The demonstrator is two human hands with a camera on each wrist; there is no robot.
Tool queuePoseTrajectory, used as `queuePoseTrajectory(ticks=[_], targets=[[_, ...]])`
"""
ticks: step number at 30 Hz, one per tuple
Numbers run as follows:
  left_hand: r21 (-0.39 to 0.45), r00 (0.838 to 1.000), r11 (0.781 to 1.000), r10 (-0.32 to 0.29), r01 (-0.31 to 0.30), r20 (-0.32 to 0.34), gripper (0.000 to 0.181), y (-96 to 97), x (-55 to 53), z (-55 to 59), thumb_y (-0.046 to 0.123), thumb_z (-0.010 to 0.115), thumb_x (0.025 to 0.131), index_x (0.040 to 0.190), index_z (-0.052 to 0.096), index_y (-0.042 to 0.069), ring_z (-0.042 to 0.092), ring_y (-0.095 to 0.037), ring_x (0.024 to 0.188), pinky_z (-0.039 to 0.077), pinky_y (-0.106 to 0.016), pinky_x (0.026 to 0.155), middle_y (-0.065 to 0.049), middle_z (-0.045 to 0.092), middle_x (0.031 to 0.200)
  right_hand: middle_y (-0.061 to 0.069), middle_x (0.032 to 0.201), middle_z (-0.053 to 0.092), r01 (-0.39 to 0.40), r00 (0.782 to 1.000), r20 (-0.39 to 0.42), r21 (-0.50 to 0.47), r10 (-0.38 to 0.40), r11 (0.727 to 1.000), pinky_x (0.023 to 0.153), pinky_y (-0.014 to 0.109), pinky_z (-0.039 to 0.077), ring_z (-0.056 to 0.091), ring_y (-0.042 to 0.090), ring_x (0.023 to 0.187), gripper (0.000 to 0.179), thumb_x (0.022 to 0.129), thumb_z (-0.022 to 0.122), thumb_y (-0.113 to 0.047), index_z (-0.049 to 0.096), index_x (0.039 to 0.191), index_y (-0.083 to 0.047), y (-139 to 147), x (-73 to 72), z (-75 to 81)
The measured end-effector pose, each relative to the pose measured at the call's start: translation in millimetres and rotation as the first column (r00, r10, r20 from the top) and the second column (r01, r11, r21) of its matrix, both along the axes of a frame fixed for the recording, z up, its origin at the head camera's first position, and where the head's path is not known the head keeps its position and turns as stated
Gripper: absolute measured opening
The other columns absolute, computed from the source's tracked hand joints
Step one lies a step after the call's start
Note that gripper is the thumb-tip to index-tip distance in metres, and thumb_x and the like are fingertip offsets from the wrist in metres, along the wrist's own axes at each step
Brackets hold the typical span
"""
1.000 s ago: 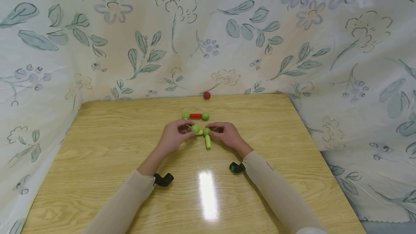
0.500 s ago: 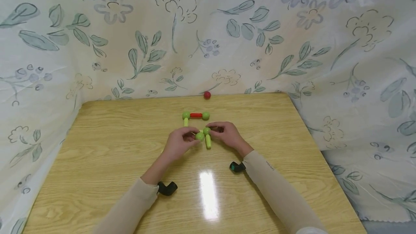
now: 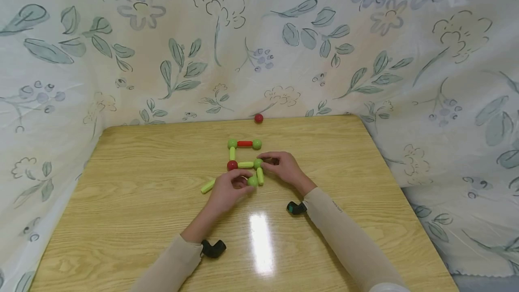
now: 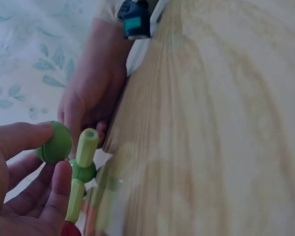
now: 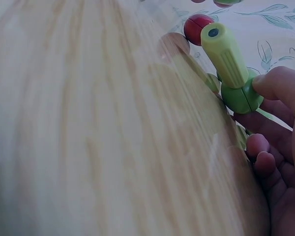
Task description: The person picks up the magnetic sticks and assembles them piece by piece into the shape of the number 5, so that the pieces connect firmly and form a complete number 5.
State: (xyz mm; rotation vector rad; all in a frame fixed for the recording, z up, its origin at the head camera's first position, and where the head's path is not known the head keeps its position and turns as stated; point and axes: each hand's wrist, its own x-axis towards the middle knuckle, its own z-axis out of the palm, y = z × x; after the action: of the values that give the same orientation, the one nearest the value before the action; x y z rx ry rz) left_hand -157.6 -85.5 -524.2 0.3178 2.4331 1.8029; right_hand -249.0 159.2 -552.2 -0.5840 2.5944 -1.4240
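My left hand (image 3: 227, 190) pinches a loose green ball (image 4: 58, 142) between thumb and fingertips. Just right of it, my right hand (image 3: 284, 169) grips another green ball (image 5: 242, 96), which joins two yellow-green rods. One rod (image 3: 260, 176) points toward me, its free end close to the held ball but apart from it. The other rod (image 3: 245, 165) runs left to a red ball (image 3: 232, 165). From there a third yellow-green rod (image 3: 232, 154) leads back to a green ball (image 3: 232, 143), joined by a red rod (image 3: 245, 143) to a further green ball (image 3: 257, 144).
A loose yellow-green rod (image 3: 208, 187) lies left of my left hand. At the far edge of the wooden table (image 3: 154, 220) sits a lone red ball (image 3: 258, 118). Floral cloth (image 3: 259, 48) hangs behind the table.
My left hand has moved toward me and slightly right with its green ball, uncovering the red ball and the rods behind it. My right hand stays at its ball.
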Motion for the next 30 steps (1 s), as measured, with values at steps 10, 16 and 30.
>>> queuePoseTrajectory(ticks=[10, 16, 30], targets=[[0.001, 1.000, 1.000, -0.030, 0.030, 0.001, 0.028, 10.7, 9.2, -6.5, 0.007, 0.090, 0.090, 0.116, 0.078, 0.009, 0.071, -0.016, 0.089, 0.061, -0.030, 0.080, -0.004, 0.075, 0.103, -0.008, 0.114, 0.078, 0.002, 1.000, -0.015, -0.010, -0.002, 1.000, 0.079, 0.033, 0.055, 0.068, 0.014, 0.090, 0.025, 0.102, 0.080, -0.027, 0.082, 0.126, -0.022, 1, 0.4, -0.4], [-0.040, 0.999, 0.998, -0.044, 0.044, 0.001, 0.026, 15.4, 10.8, -6.6, 0.004, 0.089, 0.091, 0.114, 0.078, 0.010, 0.073, -0.016, 0.088, 0.062, -0.031, 0.080, -0.004, 0.076, 0.101, -0.008, 0.112, 0.078, 0.001, 1.000, -0.019, -0.009, -0.002, 1.000, 0.080, 0.034, 0.055, 0.068, 0.015, 0.090, 0.025, 0.102, 0.080, -0.026, 0.082, 0.127, -0.022, 1, 0.0, -0.9], [-0.109, 0.997, 0.991, -0.079, 0.079, 0.004, 0.022, 18.4, 5.3, -10.4, 0.008, 0.089, 0.092, 0.110, 0.077, 0.012, 0.072, -0.013, 0.087, 0.062, -0.032, 0.080, 0.000, 0.075, 0.100, -0.008, 0.110, 0.078, -0.004, 1.000, -0.031, -0.014, 0.004, 1.000, 0.077, 0.033, 0.054, 0.067, 0.015, 0.087, 0.025, 0.102, 0.081, -0.028, 0.083, 0.126, -0.022, 1, -0.9, 0.2]])
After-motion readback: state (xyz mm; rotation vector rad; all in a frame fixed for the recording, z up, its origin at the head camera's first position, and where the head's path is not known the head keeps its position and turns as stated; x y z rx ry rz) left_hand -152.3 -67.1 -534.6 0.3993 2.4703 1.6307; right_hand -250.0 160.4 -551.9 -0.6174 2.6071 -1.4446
